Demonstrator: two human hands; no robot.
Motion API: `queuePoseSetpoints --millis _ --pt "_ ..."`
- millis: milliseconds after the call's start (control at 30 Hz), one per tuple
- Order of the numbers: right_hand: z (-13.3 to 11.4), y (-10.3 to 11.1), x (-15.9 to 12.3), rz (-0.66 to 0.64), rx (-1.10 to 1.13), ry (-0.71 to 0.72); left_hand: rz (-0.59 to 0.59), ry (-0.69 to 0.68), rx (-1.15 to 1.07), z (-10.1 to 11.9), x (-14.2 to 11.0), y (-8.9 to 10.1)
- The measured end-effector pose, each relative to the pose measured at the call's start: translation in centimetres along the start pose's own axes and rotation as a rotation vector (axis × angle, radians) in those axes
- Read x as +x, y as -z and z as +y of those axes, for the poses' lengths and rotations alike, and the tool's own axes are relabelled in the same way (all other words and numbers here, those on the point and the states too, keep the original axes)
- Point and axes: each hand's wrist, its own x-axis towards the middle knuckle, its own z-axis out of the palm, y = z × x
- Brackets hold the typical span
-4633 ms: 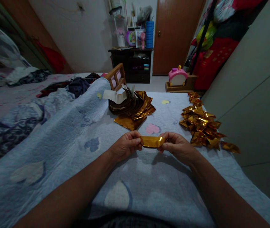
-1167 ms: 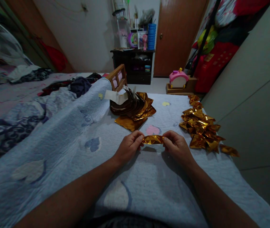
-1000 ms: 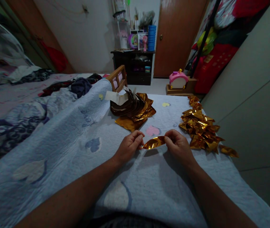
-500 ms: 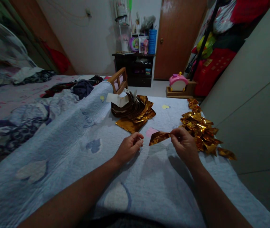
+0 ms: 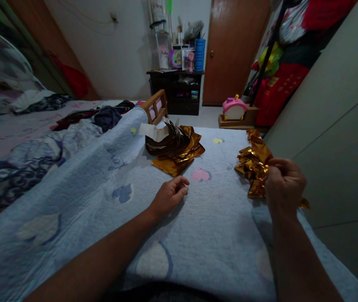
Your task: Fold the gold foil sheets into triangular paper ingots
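Note:
My right hand (image 5: 284,181) hovers over the near end of a pile of folded gold foil pieces (image 5: 254,161) on the right side of the blue quilt (image 5: 198,235). Its fingers are curled on a folded gold foil piece (image 5: 258,189), which I can hardly tell apart from the pile. My left hand (image 5: 170,194) rests on the quilt near the middle, fingers loosely bent and holding nothing. A stack of flat gold foil sheets (image 5: 176,152) lies beyond it, with a white paper (image 5: 154,131) on top.
A wooden frame (image 5: 155,105) stands behind the sheets. Crumpled clothes (image 5: 105,115) and bedding lie at left. A grey cabinet wall (image 5: 339,126) runs close along the right. A pink toy (image 5: 234,108), a dark shelf unit (image 5: 179,90) and a door stand farther back.
Both hands held the gold piece between them. The left hand let go and stayed on the quilt, while the right hand carried the piece rightward to the pile.

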Motion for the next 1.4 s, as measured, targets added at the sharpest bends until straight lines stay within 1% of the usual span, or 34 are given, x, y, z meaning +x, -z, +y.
queuePoseSetpoints --millis 100,233,433,533,600,733,833,933,1000,1067,1167,1233,1300,1400 --pt "0.5 0.5 0.9 0.058 -0.152 0.042 -0.014 0.004 0.003 0.1 0.0 0.0" --pt "1.1 0.8 1.6 0.048 -0.332 0.048 -0.033 0.002 0.027 0.2 0.0 0.1" --pt "2.1 1.4 2.4 0.07 -0.453 0.035 -0.043 0.0 0.029 -0.1 -0.1 0.1" --pt "2.5 1.7 2.8 0.057 -0.479 0.014 -0.042 -0.004 0.036 0.0 -0.1 0.1" --pt "2.6 1.9 3.0 0.058 -0.482 0.029 -0.047 -0.006 0.044 0.1 -0.1 0.1" --pt "2.0 1.9 2.8 0.163 -0.429 0.153 -0.057 -0.01 0.053 0.2 -0.1 0.2" --pt "0.8 1.2 1.7 0.189 -0.319 0.264 -0.066 -0.016 0.061 0.1 -0.1 0.2" --pt "-0.7 -0.2 -0.5 0.039 -0.225 0.423 -0.069 -0.024 0.071 0.1 -0.1 0.2" --pt "-1.5 -1.3 -2.3 -0.114 -0.145 0.5 -0.043 -0.041 0.092 0.2 -0.1 0.3" --pt "-2.1 -2.2 -4.1 -0.275 -0.093 0.559 0.016 -0.07 0.13 0.3 0.0 0.6" --pt "-2.2 -3.3 -5.9 -0.468 -0.066 0.582 0.138 -0.126 0.227 0.4 0.2 1.1" --pt "-1.9 -3.7 -6.5 -0.552 -0.07 0.581 0.223 -0.182 0.331 0.3 0.4 1.4" --pt "-1.4 -3.9 -6.7 -0.595 -0.064 0.573 0.294 -0.238 0.447 0.0 0.7 1.8" --pt "-0.9 -4.1 -6.6 -0.628 -0.045 0.556 0.333 -0.253 0.597 -0.7 1.2 2.0"
